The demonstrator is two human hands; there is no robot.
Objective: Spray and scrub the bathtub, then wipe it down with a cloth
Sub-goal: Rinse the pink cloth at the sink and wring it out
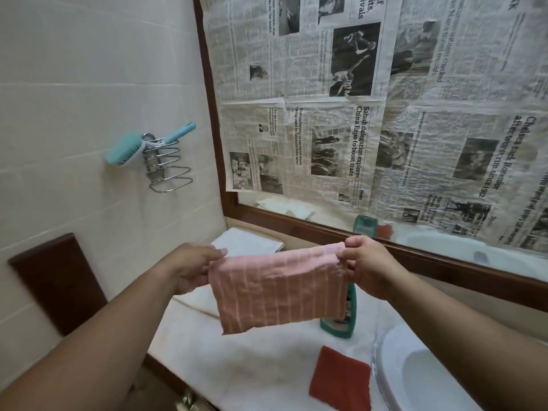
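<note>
Pink cloth hangs spread above the marble ledge, pinched at its top corners by my left hand and right hand; I should fold it flat before wiping the bathtub.

Cloth before bottle; scrub pad on ledge, nearer.

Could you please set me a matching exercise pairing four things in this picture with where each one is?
Things: 1 pink cloth; 2 blue brush; 3 red cloth; 4 green bottle.
Places: A in the wire rack on the wall; B lying flat on the ledge; C pinched by the left hand and right hand; D standing behind the pink cloth.
Pairs: 1-C, 2-A, 3-B, 4-D.
</note>
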